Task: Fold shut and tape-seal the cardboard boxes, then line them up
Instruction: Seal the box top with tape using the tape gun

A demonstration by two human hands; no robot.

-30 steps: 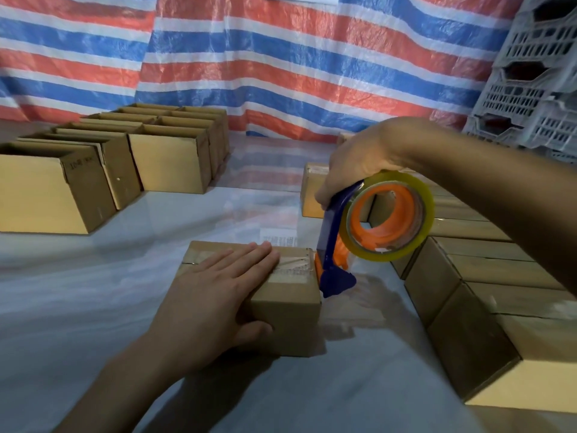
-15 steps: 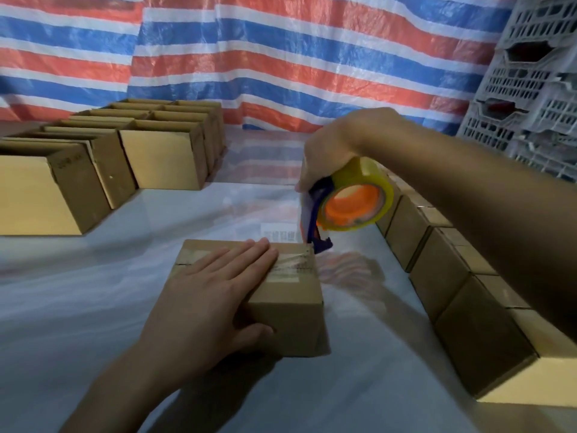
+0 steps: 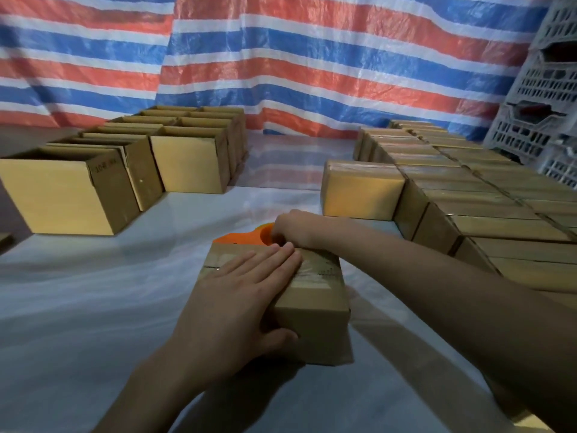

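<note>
A small cardboard box (image 3: 312, 320) stands in front of me with clear tape across its top. My left hand (image 3: 237, 301) lies flat on that top, fingers straight, thumb against the near side. My right hand (image 3: 292, 229) is curled round the orange tape dispenser (image 3: 246, 237), which sits low behind the box's far edge and is mostly hidden. Rows of sealed boxes (image 3: 462, 195) run along the right. Open boxes (image 3: 103, 173) are grouped at the left.
A white plastic sheet (image 3: 93, 301) covers the floor. A red, white and blue striped tarp (image 3: 281, 57) hangs behind. Stacked white plastic crates (image 3: 543, 98) stand at the far right.
My right hand has carried the tape dispenser from above the box's right end down behind its far edge. My left hand stays flat on the box. The view tilted up.
</note>
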